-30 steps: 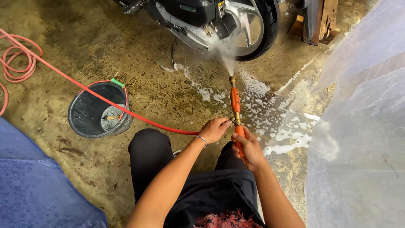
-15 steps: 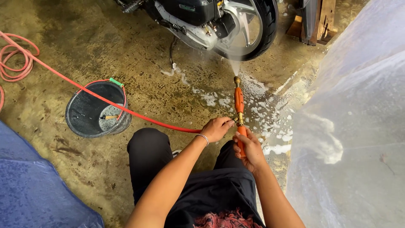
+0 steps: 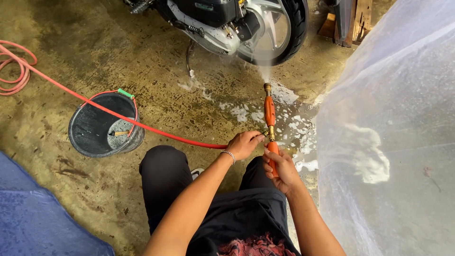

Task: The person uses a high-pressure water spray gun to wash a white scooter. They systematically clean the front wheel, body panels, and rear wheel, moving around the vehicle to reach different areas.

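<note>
Head view: a squatting person aims an orange spray nozzle [image 3: 269, 114] at a motorcycle's rear wheel [image 3: 279, 28], its mist striking the rim. The right hand [image 3: 280, 168] has its fingers clenched around the nozzle's handle; the left hand [image 3: 244, 143] pinches the brass fitting where the red hose [image 3: 142, 125] joins. Compared with a second ago, the nozzle has edged slightly rightward along the wheel. A black bucket [image 3: 85, 137] stands left, foam [image 3: 298, 128] spreading across the wet concrete floor [image 3: 95, 199].
</note>
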